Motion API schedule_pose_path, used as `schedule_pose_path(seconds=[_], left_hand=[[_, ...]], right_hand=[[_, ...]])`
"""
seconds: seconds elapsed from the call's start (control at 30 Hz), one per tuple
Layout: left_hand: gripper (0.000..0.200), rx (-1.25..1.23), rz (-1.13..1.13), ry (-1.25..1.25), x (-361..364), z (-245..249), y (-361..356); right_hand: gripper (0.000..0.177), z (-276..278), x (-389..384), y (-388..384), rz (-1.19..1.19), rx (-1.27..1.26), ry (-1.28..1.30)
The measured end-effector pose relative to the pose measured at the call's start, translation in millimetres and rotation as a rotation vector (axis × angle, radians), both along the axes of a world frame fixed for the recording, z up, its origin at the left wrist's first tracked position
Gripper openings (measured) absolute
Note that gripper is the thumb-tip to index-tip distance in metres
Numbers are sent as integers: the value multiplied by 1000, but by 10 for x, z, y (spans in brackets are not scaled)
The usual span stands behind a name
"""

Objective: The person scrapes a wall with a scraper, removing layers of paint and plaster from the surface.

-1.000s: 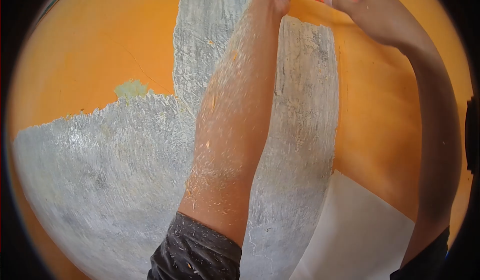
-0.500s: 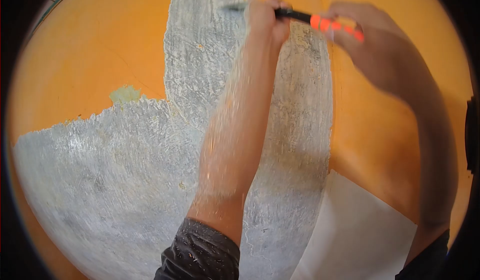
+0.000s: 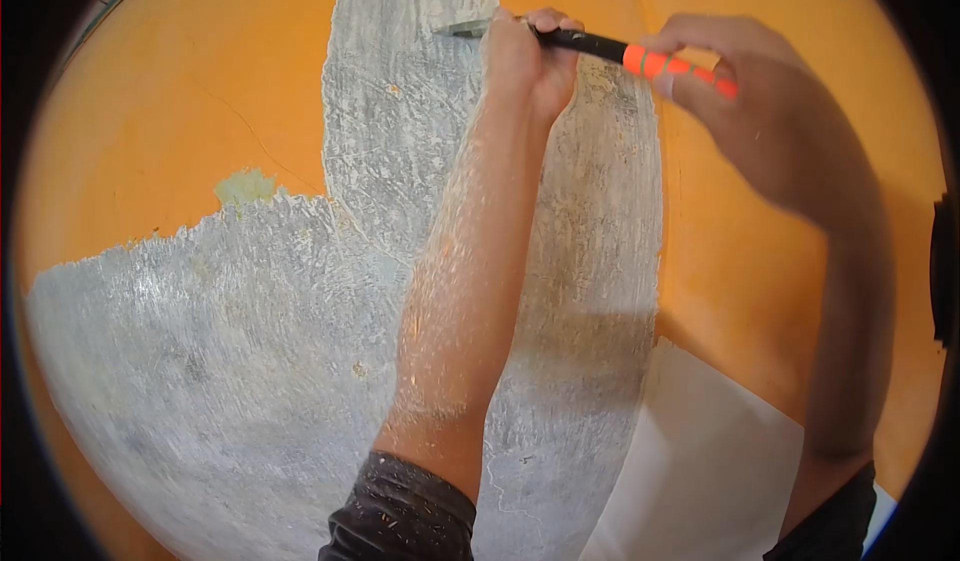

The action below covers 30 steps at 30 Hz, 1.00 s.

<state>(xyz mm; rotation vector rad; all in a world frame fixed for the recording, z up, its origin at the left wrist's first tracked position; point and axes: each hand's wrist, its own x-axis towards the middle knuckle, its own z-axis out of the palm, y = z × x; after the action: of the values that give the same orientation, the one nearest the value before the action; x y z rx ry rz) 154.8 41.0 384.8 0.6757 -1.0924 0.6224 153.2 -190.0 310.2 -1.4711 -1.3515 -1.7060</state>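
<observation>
Clearly, in the head view, the left hand point(image 3: 530, 61) is wrapped round the black shaft of a long-handled scraper point(image 3: 598, 46), near its blade, and the right hand point(image 3: 745, 96) grips its orange end; the blade lies over bare grey wall point(image 3: 390, 111) bordered by orange paint point(image 3: 200, 91), and pale flakes point(image 3: 440, 291) speckle the left forearm.

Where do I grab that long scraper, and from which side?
Probably by the orange grip of the scraper, coming from your right. The tool slants across the wall, with its thin, pointed-looking blade to the left, so the grip is the end farthest from it.
</observation>
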Motion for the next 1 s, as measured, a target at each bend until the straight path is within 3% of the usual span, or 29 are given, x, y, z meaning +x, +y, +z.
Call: schedule_pose_path(seconds=[0.07, 0.13, 0.17, 0.2, 0.23, 0.3, 0.37, 0.43, 0.5, 0.57, 0.6, 0.67, 0.73, 0.8, 0.87, 1.0], left_hand=[[19, -13, -83, 10, 16, 129, 58], [16, -111, 233, -43, 57, 502, 51], [16, -41, 415, -13, 30, 713, 53], [17, -18, 400, 28, 261, 1224, 375], [17, -8, 365, 48, 241, 1240, 387], [17, 3, 342, 77, 157, 1104, 294], [13, -84, 107, 110, 1, 549, 87], [11, -68, 82, 72, -22, 272, -16], [9, -47, 105, 66, 0, 481, 47], [18, 292, 283, -118, 142, 1071, 342], [18, 291, 284, -117, 139, 1175, 305], [17, -63, 426, 119, 81, 1282, 166], [16, -50, 315, 108, 117, 1094, 234], [21, -72, 202, 108, 44, 471, 8], [23, 24, 96, 62, -6, 54, -57], [25, 138, 195, -26, 140, 326, 106]], right_hand=[[28, -42, -48, 45, -9, -5, 77], [28, 227, -68, 168, -22, -14, 157], [28, 335, -105, 211, -35, -19, 233], [28, 356, -212, 154, -32, -22, 237], [33, 382, -367, 26, -19, -86, 296], [38, 269, -501, -66, 6, -151, 363], [37, 41, -592, -109, -156, -48, 262], [36, -8, -646, -117, -152, -93, 321], [36, 51, -605, -73, -154, -128, 364], [34, 281, -387, 81, 30, -61, 338], [34, 417, -338, 90, 30, -62, 339], [34, 592, -253, 98, 8, -140, 338], [31, 442, -239, 94, -1, -107, 417], [28, 188, -156, 80, -26, -70, 492], [32, -110, 53, 56, 49, 21, 107], [32, -123, 33, 215, 3, 77, 232]])
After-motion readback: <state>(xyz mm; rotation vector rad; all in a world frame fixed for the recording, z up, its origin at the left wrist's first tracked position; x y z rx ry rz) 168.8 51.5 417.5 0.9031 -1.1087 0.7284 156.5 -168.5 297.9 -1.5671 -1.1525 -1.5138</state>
